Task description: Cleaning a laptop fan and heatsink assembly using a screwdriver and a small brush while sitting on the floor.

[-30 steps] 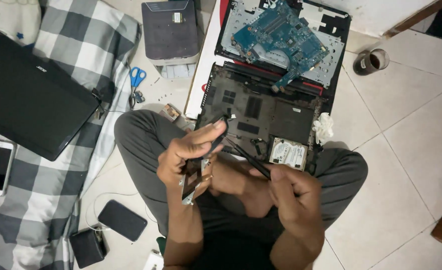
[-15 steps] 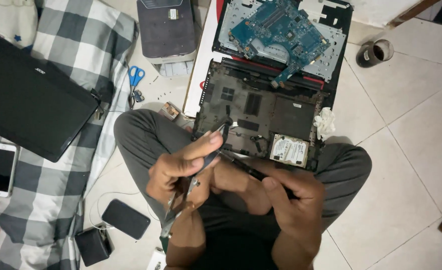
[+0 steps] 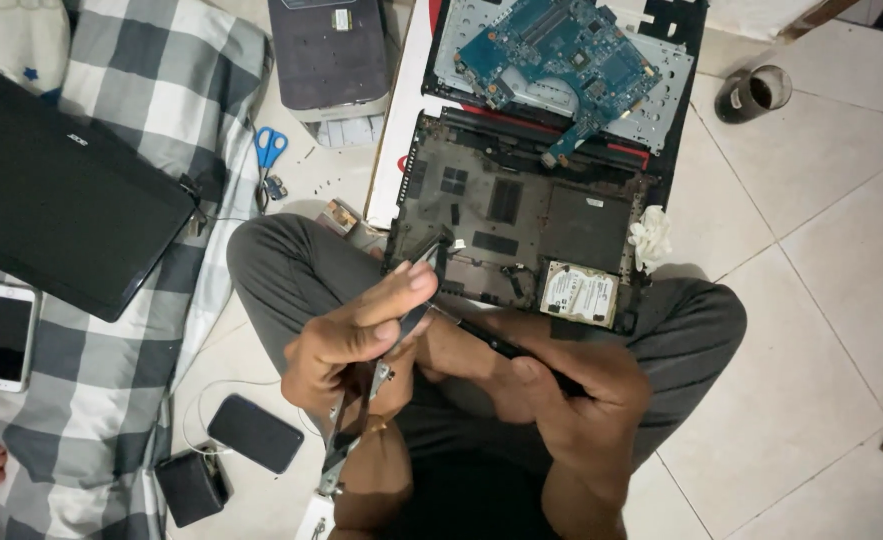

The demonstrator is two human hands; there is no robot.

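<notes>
Black slim screwdriver (image 3: 501, 345) gripped in right hand (image 3: 571, 395), tip toward left hand (image 3: 361, 335), which pinches a small grey metal part (image 3: 416, 320) over the lap, near the open laptop base (image 3: 521, 215). Part's shape mostly hidden by fingers; dangling strip below unclear.

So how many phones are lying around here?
2: a white phone on the checked blanket at far left, and a dark phone on the floor beside the left hand. Others may be hidden.
</notes>
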